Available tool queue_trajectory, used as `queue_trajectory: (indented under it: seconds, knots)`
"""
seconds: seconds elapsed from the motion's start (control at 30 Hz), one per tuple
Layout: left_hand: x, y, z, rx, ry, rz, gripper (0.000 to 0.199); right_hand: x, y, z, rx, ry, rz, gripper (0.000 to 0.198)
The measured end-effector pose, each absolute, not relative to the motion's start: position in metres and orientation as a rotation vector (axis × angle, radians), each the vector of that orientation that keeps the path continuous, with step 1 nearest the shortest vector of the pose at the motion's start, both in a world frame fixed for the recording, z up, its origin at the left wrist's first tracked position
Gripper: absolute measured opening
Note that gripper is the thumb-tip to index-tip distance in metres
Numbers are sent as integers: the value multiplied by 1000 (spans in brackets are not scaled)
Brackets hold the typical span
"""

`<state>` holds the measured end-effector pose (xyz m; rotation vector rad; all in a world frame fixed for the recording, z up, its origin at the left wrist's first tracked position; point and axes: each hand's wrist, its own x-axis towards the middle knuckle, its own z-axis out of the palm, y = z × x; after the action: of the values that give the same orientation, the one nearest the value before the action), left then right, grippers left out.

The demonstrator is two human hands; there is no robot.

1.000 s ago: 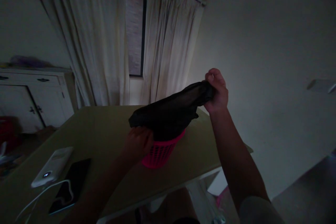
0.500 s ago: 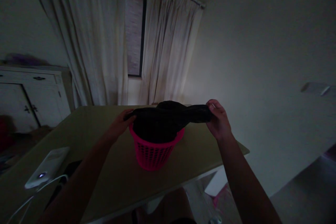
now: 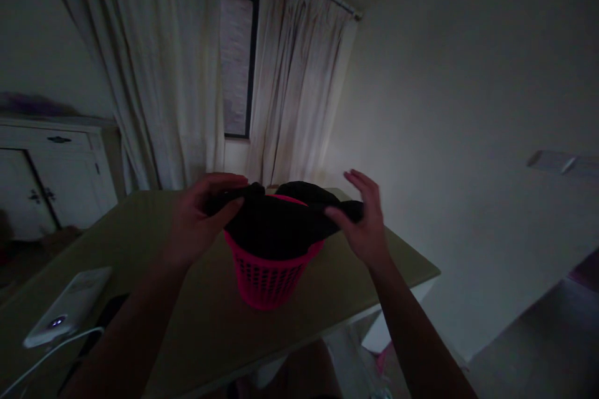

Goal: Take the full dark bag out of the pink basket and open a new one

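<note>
The black soft cloth garment [image 3: 285,224] is draped over the mouth of the pink perforated plastic basket [image 3: 269,277], partly lowered in, its ends still outside. The left hand [image 3: 199,218] is closed on one end; the right hand [image 3: 362,227] pinches the other, fingers spread. The basket is seated on the olive counter [image 3: 154,262]. Tucking-in is judged unfinished.

Table [image 3: 196,324]: olive-green top, white frame beneath.
White device [image 3: 65,313]: lies near table's left edge, small light lit, white cable [image 3: 42,358] attached.
Curtains [image 3: 173,62]: pale, full-length, either side of window [image 3: 236,56].
Cabinet [image 3: 56,174]: white, dark handles, against left wall.
Wall shelf [image 3: 561,162]: far right, blurred.
</note>
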<state>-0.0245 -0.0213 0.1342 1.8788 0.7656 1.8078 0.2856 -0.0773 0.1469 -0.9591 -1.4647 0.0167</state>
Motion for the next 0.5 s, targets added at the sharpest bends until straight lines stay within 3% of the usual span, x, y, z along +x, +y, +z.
queue_trajectory:
  seconds: [0.07,0.1,0.17,0.23,0.27,0.33,0.43,0.5]
  knots:
    - [-16,-37,143,2004,662,1689,26,250,-74,148,-864,-1791,262,86]
    - [-13,-41,145,2080,600,1587,28,234,-67,145,-817,-1938,377,84]
    - [-13,-36,142,2205,496,1345,51,210,-44,133,-760,-2120,544,52]
    - [-23,-18,130,2246,479,1146,99,197,-17,119,-776,-2130,639,22]
    - [-29,-6,121,2222,524,1146,115,194,-5,113,-810,-2083,641,15]
    - [-37,15,104,2196,679,1133,127,188,11,106,-884,-1990,589,15]
    - [-27,27,91,2154,709,978,98,180,20,107,-937,-2074,503,9]
    - [-11,25,94,2006,696,1075,72,181,19,112,-906,-2182,493,4]
